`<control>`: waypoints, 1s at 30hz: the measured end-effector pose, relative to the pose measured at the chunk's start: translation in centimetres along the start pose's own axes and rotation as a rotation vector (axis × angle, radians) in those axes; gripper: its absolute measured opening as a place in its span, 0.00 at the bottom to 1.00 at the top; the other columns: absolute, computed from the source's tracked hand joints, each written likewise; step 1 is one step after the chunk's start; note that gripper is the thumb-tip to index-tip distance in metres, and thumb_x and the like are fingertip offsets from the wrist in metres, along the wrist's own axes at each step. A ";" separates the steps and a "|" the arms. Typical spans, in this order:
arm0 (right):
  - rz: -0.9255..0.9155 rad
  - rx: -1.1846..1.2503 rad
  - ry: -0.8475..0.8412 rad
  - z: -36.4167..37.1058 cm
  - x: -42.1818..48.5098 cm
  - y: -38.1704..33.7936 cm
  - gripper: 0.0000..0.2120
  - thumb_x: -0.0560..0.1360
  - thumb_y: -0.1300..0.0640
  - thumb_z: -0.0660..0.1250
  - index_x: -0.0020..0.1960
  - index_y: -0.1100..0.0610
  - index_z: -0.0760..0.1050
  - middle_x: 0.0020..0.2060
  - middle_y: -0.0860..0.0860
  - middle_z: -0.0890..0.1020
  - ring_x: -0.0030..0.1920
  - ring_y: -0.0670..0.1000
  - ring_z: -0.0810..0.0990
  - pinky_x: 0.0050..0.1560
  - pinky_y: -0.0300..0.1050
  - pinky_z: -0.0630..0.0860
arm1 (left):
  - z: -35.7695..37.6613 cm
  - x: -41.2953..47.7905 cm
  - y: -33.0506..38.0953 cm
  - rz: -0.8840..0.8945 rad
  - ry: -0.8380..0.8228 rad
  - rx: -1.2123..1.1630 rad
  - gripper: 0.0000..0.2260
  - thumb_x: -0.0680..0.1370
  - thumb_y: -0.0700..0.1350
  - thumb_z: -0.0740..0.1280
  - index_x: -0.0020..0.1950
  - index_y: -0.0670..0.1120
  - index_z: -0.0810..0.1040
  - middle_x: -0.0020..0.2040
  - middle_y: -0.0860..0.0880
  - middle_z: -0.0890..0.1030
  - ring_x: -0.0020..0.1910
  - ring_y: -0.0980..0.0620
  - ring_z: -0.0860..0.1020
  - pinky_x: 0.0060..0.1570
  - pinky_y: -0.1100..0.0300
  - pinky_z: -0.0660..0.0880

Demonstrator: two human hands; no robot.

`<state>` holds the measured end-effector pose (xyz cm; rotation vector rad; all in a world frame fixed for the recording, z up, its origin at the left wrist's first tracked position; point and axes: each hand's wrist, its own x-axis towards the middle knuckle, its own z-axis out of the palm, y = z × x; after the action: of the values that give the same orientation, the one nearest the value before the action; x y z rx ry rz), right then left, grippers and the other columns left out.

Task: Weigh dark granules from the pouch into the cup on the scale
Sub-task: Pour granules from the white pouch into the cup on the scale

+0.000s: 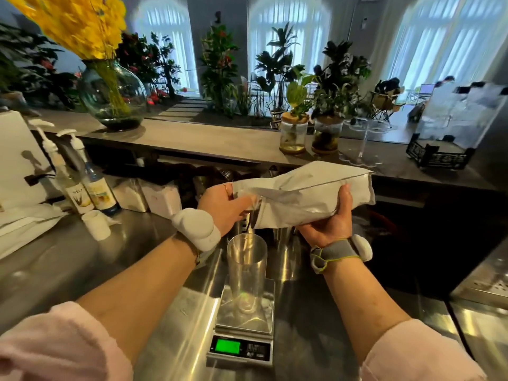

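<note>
A silver-white foil pouch (pixel 308 193) lies tilted almost flat above the counter, its mouth pointing left and down. My left hand (pixel 224 206) grips the pouch at its mouth end. My right hand (pixel 328 218) holds the pouch's underside near the bottom end. Just below the mouth stands a tall clear plastic cup (pixel 246 268), upright on the steel platform of a digital scale (pixel 244 329) with a lit green display. I see no granules in the cup or falling.
Syrup pump bottles (pixel 93 185) and a small white cup (pixel 96 225) stand at the left on the steel counter (pixel 82 259). A steel cup (pixel 286 254) stands right behind the scale. A raised ledge holds a vase (pixel 112 97), plant jars (pixel 293 136) and a black basket (pixel 437 158).
</note>
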<state>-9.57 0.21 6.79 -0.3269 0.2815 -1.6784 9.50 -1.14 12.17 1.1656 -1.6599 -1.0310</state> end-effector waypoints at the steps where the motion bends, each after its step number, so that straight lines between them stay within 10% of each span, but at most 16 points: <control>1: -0.002 -0.011 0.016 -0.4 0.0 0.1 0.29 0.52 0.41 0.79 0.50 0.53 0.85 0.56 0.57 0.83 0.59 0.61 0.80 0.64 0.63 0.70 | 0.1 0.1 -0.3 0.013 0.002 0.074 0.03 0.74 0.45 0.67 0.43 0.54 0.77 0.44 0.49 0.83 0.45 0.51 0.82 0.46 0.57 0.80; 5: -0.002 -0.055 0.139 -1.7 0.4 0.4 0.24 0.64 0.38 0.67 0.53 0.52 0.83 0.54 0.56 0.84 0.54 0.59 0.82 0.61 0.62 0.72 | 0.3 0.9 -1.8 -0.033 -0.041 0.275 0.05 0.75 0.46 0.66 0.46 0.45 0.77 0.45 0.42 0.82 0.45 0.45 0.80 0.49 0.50 0.79; 10: -0.007 -0.113 0.185 -2.6 0.5 0.8 0.20 0.73 0.39 0.60 0.55 0.52 0.77 0.45 0.54 0.86 0.42 0.56 0.86 0.48 0.56 0.75 | 0.1 1.4 -4.0 -0.077 -0.111 0.236 0.07 0.75 0.44 0.66 0.52 0.48 0.78 0.43 0.53 0.81 0.42 0.58 0.78 0.39 0.68 0.71; 18: 0.022 -0.165 0.176 -3.3 1.5 1.9 0.42 0.52 0.38 0.77 0.63 0.52 0.76 0.63 0.57 0.78 0.64 0.61 0.75 0.66 0.64 0.67 | -0.3 1.6 -5.4 -0.137 -0.110 0.075 0.08 0.75 0.41 0.66 0.39 0.53 0.79 0.38 0.52 0.80 0.41 0.52 0.78 0.53 0.54 0.76; 30: 0.002 -0.179 0.142 -3.4 1.7 1.9 0.28 0.56 0.39 0.74 0.53 0.51 0.82 0.49 0.55 0.86 0.52 0.60 0.83 0.52 0.60 0.75 | -0.4 1.5 -5.5 -0.161 -0.125 0.037 0.07 0.76 0.40 0.65 0.42 0.51 0.80 0.49 0.41 0.84 0.51 0.43 0.81 0.59 0.46 0.76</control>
<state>-9.31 -1.73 3.06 -0.3404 0.5393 -1.6804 11.03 -3.91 7.41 1.2986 -1.7097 -1.1991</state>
